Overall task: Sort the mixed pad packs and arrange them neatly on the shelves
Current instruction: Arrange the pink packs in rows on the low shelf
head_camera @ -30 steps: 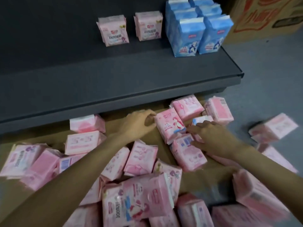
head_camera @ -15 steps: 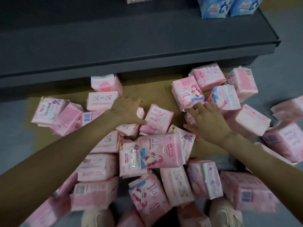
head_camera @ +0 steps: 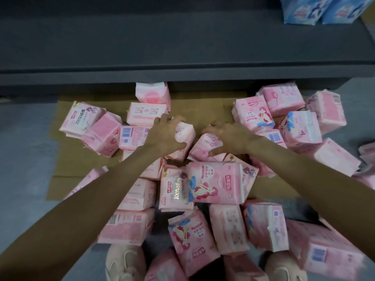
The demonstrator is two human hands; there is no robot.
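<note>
**Both hands on pink packs, mid-pile**

We see the left hand (head_camera: 165, 135) gripping a small pink pack (head_camera: 185, 134), fingers curled over its far edge and thumb under its near side. The right hand (head_camera: 227, 136) holds a second pink pack (head_camera: 205, 148) just beside the first, fingers over the top and thumb tip pressed on its near face. The two packs sit close together; we cannot tell whether they touch.

The rest of the pink packs lie loose on the floor, on a flattened cardboard sheet (head_camera: 67, 157) and spilling off it to the right and near side. A large pack with a cartoon girl (head_camera: 215, 183) lies just near of the hands, overlapping a pack marked 100% (head_camera: 174, 191). Another 100% pack (head_camera: 82, 118) lies at far left of the pile.

The dark shelf (head_camera: 182, 47) runs across the far side, its front lip just above the far edge of the pile. Blue packs (head_camera: 322, 9) stand on it at far right, cut off by the frame.

Two pale shoes (head_camera: 125, 262) show at the near edge, packs between them.
</note>
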